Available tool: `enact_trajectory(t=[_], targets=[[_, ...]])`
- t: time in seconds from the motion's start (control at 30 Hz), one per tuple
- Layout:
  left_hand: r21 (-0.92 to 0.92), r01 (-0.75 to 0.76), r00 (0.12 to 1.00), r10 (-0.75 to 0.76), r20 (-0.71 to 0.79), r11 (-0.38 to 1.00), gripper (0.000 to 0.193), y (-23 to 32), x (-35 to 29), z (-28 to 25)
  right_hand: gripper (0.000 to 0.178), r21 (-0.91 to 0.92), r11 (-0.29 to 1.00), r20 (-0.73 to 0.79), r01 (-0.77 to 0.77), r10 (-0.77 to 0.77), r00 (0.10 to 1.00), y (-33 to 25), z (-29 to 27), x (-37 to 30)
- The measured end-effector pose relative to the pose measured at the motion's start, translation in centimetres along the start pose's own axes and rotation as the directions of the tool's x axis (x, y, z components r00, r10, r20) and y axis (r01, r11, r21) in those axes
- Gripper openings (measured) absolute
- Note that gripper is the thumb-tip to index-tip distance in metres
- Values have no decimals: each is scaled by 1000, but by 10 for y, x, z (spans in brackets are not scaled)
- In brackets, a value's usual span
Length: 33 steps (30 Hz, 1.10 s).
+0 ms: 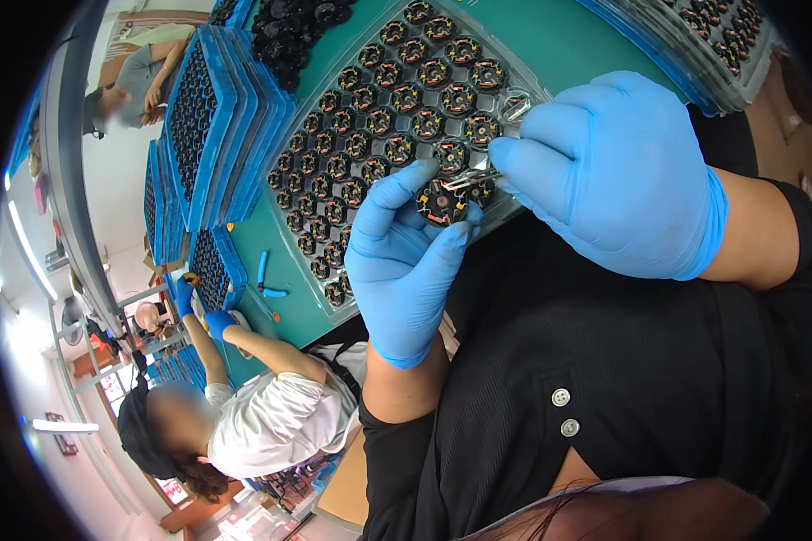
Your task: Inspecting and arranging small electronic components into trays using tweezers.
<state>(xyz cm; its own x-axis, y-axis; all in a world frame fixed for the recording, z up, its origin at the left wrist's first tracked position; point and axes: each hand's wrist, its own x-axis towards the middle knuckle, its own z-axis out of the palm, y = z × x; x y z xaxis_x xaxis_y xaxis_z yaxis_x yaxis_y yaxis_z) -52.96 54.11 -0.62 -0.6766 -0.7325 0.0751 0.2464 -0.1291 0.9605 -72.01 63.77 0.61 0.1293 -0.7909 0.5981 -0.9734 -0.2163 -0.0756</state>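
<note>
My left hand point(404, 261), in a light blue glove, holds a round black coil part point(441, 206) between thumb and fingers. Orange and yellow bits show on the part's rim. In my right hand point(624, 176), also gloved, are metal tweezers point(475, 178), their tips at the upper edge of that part. The fingers are closed round the tweezers' upper end and hide it. Both hands are over the near edge of a clear plastic tray point(518, 103), where rows of similar coil parts point(406, 97) sit in pockets.
Stacked blue trays point(260, 135) stand at the left, beside a heap of black parts point(284, 41). Blue-handled pliers point(263, 276) lie on the green mat point(550, 41). More trays point(672, 54) are upper right. A co-worker point(275, 424) in blue gloves works at left; another person point(135, 90) is farther off.
</note>
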Motion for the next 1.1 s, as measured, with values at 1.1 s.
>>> enact_trajectory(t=[1.1], targets=[[131, -120, 991, 111, 71, 984, 52, -3, -5, -3, 27, 148, 989, 39, 26, -32, 999, -4, 3, -4]])
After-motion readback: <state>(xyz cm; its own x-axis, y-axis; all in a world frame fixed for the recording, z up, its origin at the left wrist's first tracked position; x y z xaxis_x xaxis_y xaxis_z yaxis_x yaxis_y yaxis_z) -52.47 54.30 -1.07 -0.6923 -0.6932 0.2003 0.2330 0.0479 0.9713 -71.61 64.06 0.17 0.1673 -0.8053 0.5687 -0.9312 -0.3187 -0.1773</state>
